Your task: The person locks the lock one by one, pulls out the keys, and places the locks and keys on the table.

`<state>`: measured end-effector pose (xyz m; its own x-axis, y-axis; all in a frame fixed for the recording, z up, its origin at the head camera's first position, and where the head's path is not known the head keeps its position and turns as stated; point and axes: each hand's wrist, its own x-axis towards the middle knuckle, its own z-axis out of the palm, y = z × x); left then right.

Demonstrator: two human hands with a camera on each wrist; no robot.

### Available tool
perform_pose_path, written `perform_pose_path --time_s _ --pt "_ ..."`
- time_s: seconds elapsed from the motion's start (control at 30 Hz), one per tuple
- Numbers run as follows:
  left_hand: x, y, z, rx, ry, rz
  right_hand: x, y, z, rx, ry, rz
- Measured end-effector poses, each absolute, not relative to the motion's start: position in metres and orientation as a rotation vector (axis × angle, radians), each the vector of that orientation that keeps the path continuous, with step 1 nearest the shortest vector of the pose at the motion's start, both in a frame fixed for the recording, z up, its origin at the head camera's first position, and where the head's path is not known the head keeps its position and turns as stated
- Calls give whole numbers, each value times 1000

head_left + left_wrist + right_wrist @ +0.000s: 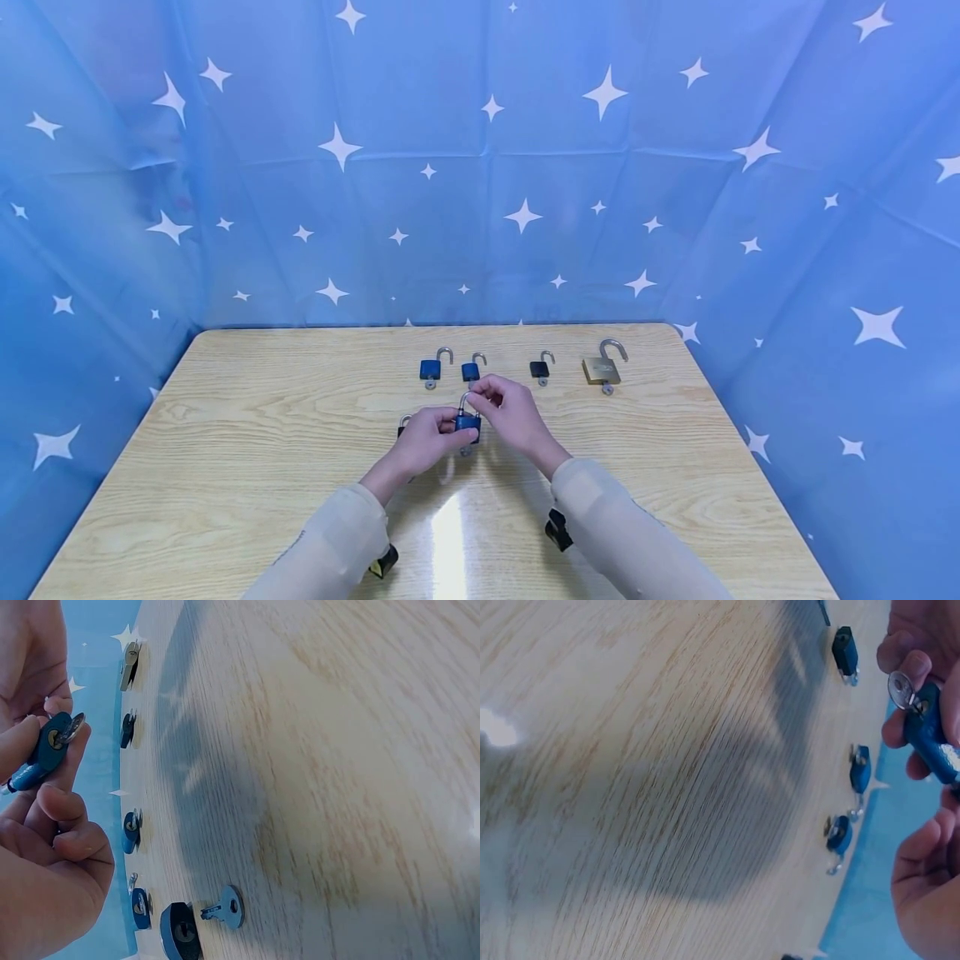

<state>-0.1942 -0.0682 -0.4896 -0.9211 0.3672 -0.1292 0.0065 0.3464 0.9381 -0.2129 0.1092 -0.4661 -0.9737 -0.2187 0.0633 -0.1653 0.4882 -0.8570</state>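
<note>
A blue padlock is held up above the table. My left hand grips its body between thumb and fingers. At the top, my right hand pinches the metal shackle. Whether the shackle is seated at both ends is unclear. A key sticks out of the keyhole in the padlock's underside. Beyond the left hand, partly hidden by it in the head view, a black padlock rests on the table with a loose key beside it.
Along the table's far edge stand two blue padlocks, a small black padlock and a larger brass padlock, all with shackles swung open and keys in. A starry blue curtain surrounds the table.
</note>
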Motion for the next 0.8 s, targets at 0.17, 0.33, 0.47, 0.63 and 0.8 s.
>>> perform_pose_path --time_s 0.17,0.33,0.47,0.63,0.8 --pt "-194 -68 -489 336 2263 1613 -213 109 -465 -337 2665 -1526" --pt "-194 -68 -488 341 2248 1615 -214 109 -465 -351 2680 -1532" --pt "-194 -67 -487 337 2242 1621 -214 108 -465 -350 2690 -1556" --pt "-194 -66 -488 332 2238 1623 -213 109 -465 -345 2703 -1585" --pt "-194 -65 -487 334 2228 1627 -214 109 -465 -307 2709 -1599"
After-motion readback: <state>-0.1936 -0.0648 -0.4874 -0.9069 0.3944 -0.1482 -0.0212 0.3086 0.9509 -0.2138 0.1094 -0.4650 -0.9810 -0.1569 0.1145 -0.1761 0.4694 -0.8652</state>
